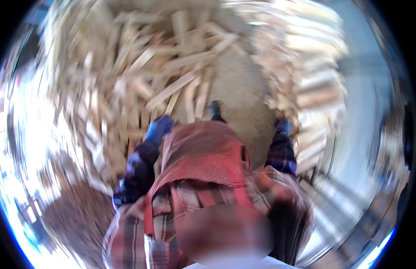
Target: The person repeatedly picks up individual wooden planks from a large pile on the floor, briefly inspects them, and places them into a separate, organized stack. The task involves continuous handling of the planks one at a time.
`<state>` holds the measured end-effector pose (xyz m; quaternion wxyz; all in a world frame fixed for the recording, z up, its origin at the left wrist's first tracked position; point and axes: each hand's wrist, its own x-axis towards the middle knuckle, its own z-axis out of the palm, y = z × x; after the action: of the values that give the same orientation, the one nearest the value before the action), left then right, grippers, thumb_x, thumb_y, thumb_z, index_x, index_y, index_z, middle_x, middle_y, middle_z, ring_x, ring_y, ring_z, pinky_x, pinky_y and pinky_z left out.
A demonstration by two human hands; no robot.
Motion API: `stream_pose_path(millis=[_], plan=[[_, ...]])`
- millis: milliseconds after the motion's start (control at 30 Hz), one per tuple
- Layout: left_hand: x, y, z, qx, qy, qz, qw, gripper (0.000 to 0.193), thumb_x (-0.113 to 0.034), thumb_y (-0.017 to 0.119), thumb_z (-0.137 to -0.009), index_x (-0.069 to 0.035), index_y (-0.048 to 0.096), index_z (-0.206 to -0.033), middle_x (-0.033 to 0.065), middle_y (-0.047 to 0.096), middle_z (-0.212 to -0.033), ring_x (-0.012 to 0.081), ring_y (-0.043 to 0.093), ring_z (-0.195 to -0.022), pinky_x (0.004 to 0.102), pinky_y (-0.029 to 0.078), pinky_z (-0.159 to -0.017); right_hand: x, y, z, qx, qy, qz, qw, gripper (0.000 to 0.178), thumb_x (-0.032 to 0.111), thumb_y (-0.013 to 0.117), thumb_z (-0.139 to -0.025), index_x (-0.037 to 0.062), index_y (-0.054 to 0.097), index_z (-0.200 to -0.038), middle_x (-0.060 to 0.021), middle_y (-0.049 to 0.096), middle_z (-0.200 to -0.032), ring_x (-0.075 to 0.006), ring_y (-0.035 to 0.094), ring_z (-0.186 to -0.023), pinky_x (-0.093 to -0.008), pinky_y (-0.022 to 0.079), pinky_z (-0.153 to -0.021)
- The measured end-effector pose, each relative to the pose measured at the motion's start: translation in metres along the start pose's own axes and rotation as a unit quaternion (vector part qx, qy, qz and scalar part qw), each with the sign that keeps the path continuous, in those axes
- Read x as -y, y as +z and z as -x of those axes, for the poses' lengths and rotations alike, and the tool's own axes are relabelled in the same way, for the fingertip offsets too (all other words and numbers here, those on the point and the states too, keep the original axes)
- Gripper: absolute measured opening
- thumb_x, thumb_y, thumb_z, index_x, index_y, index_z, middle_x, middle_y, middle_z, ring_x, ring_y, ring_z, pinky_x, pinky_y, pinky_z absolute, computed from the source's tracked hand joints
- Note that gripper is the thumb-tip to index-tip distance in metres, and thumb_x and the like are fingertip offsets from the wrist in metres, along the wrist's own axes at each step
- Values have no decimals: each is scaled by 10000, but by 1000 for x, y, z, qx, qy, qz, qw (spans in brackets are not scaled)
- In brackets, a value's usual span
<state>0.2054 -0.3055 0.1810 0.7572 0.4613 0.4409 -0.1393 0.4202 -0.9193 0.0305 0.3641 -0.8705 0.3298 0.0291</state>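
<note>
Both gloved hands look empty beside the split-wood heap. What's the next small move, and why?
Probably reach the left hand forward to the nearest split wood piece in the loose heap. That blue-gloved hand hangs at the heap's edge, seemingly empty, while the right hand is by the stacked wood. Blur hides the finger positions.

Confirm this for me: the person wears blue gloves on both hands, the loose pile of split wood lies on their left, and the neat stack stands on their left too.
Not quite. In the head view, the left hand and right hand are blue-gloved and the loose pile of split wood lies on their left, but the neat stack stands on their right.
</note>
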Motion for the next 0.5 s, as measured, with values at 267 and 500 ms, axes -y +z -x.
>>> stream_pose_path(millis=[267, 500], plan=[[81, -49, 33, -77, -46, 87, 992, 286, -330, 579, -912, -71, 616, -1028, 55, 653, -915, 141, 613, -736, 291, 508, -642, 221, 218, 264, 600, -7, 43, 799, 336, 324, 606, -872, 94, 602, -1117, -13, 634, -911, -138, 602, -800, -307, 465, -664], [188, -54, -28, -109, -103, 227, 962, 264, -324, 598, -888, -74, 623, -967, 37, 620, -812, 142, 578, -666, 300, 471, -561, 220, 388, 235, 611, -67, 245, 750, 489, 322, 630, -856, 94, 530, -1276, -66, 627, -1111, -184, 611, -935, -310, 478, -780]])
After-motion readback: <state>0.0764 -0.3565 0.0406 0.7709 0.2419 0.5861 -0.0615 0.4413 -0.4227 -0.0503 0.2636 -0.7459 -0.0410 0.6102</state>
